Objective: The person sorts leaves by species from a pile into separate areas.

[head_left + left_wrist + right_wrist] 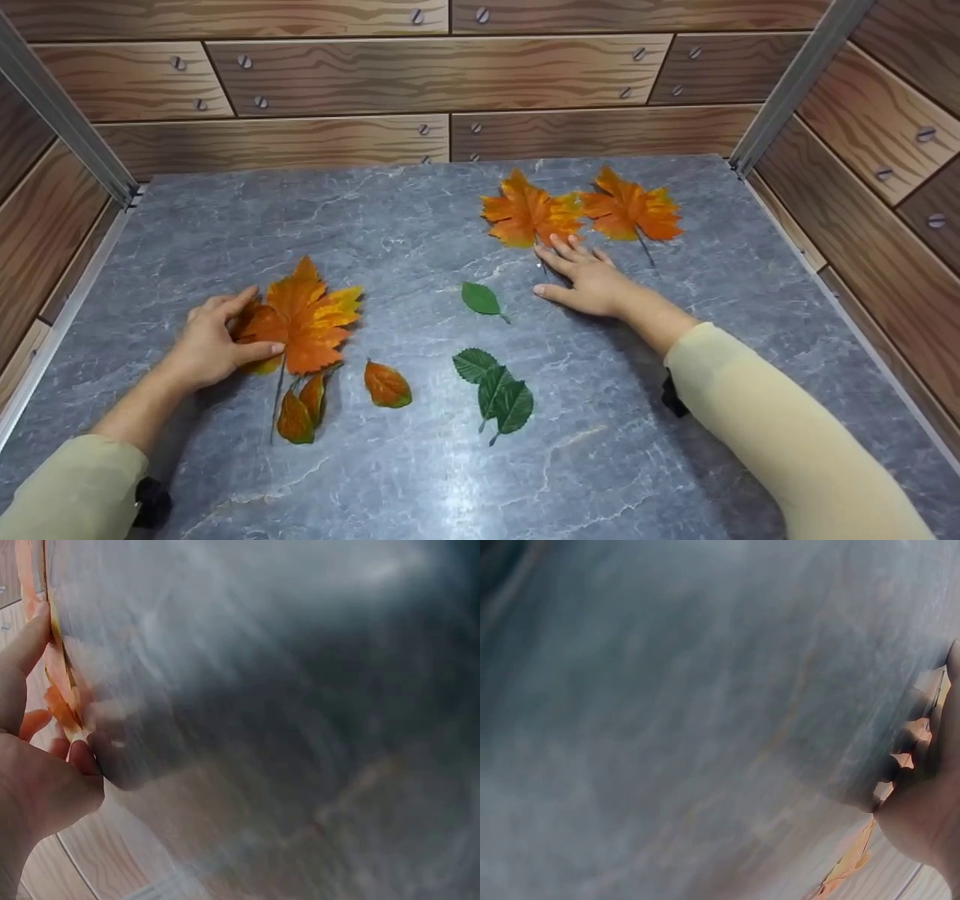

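At the left in the head view, the left hand (pixel 206 346) holds the edge of an orange maple leaf (pixel 300 319), thumb on top; another leaf edge shows under it. The left wrist view shows the left hand (pixel 45 784) with its fingers at the orange leaf (pixel 64 682). Farther back on the right, the right hand (pixel 589 283) lies flat with spread fingers, fingertips at the lower edge and stem of a second maple leaf (pixel 529 210). A third maple leaf (pixel 630 206) lies beside it. In the right wrist view, the right hand (pixel 930 802) is partly cut off.
On the grey marbled table (pixel 360 232), a single green leaf (pixel 480 298) lies behind a cluster of green leaves (pixel 495 386). A small orange-green leaf (pixel 388 384) lies right of two similar ones (pixel 296 420). Wood-patterned panels (pixel 442 71) surround the table.
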Action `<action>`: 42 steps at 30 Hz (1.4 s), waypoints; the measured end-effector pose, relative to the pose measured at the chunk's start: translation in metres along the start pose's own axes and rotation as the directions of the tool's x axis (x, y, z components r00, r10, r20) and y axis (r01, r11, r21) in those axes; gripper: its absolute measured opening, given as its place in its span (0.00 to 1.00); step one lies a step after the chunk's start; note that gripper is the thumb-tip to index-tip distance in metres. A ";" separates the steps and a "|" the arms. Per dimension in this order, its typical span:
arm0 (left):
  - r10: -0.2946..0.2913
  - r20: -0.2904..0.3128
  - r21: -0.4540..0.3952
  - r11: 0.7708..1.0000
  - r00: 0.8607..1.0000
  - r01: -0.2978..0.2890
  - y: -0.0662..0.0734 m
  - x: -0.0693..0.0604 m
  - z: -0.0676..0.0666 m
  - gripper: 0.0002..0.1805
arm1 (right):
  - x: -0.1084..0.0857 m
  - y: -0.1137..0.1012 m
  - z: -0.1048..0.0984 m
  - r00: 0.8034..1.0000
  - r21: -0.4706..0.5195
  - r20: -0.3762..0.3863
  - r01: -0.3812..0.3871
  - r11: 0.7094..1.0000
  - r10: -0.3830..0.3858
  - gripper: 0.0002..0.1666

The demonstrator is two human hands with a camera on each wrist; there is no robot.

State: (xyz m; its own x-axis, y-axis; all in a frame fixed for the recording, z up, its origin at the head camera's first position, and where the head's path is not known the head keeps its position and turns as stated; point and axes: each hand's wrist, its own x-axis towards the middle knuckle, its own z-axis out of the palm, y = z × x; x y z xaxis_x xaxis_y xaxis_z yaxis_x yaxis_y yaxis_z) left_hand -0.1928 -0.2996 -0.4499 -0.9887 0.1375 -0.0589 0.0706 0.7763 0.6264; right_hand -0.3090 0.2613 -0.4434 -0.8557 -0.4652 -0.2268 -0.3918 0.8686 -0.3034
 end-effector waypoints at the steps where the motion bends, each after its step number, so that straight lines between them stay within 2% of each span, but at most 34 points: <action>1: 0.011 -0.003 -0.004 1.000 1.000 -0.011 0.001 0.000 0.000 0.57 | 0.000 0.000 0.000 1.000 0.002 -0.002 0.002 1.000 -0.002 0.51; 5: 0.047 0.009 -0.056 0.997 0.999 -0.047 0.002 0.000 0.000 0.53 | 0.000 -0.001 0.000 1.000 0.000 -0.010 0.004 1.000 -0.004 0.51; 9: 0.032 0.034 -0.120 0.992 0.999 -0.028 0.004 -0.001 -0.002 0.50 | 0.000 0.000 0.001 1.000 -0.001 -0.011 0.003 1.000 -0.003 0.51; 11: 0.016 0.024 -0.139 0.990 1.000 -0.013 0.003 -0.002 -0.005 0.48 | 0.000 0.000 0.001 1.000 0.004 -0.011 0.003 1.000 -0.003 0.51; 17: -0.005 -0.093 -0.241 0.970 0.996 -0.018 0.006 -0.001 -0.012 0.43 | 0.001 0.001 0.002 1.000 0.014 -0.015 0.004 1.000 -0.004 0.51; 22: -0.018 -0.183 -0.289 0.957 0.983 -0.036 0.024 0.010 -0.023 0.43 | 0.001 0.000 0.002 1.000 0.020 -0.016 0.009 1.000 -0.008 0.50; 25: -0.012 -0.232 -0.301 0.952 0.973 -0.060 0.040 0.020 -0.029 0.37 | 0.001 0.000 0.001 1.000 0.016 -0.018 0.007 1.000 -0.006 0.50; 30: 0.000 -0.270 -0.322 0.942 0.963 -0.090 0.068 0.045 -0.033 0.20 | 0.000 0.000 0.002 1.000 0.013 -0.027 0.003 1.000 -0.003 0.49; 34: 0.008 -0.275 -0.365 0.924 0.962 -0.112 0.091 0.070 -0.029 0.18 | -0.001 0.000 0.002 1.000 0.014 -0.031 0.002 1.000 -0.002 0.50; 38: 0.035 -0.248 -0.441 0.886 0.968 -0.145 0.110 0.097 -0.017 0.21 | -0.001 0.000 0.002 0.999 0.019 -0.033 0.005 1.000 -0.004 0.50; 42: 0.052 -0.195 -0.521 0.840 0.980 -0.148 0.123 0.120 0.001 0.22 | -0.001 0.000 0.001 0.999 0.018 -0.032 0.005 1.000 -0.005 0.50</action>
State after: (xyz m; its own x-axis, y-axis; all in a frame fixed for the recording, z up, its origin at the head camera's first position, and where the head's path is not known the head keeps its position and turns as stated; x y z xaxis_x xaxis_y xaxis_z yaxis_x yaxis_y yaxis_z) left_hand -0.3021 -0.1867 -0.3810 -0.9905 0.0552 0.1260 0.1370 0.3112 0.9404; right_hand -0.3079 0.2609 -0.4445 -0.8642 -0.4636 -0.1957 -0.3901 0.8629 -0.3214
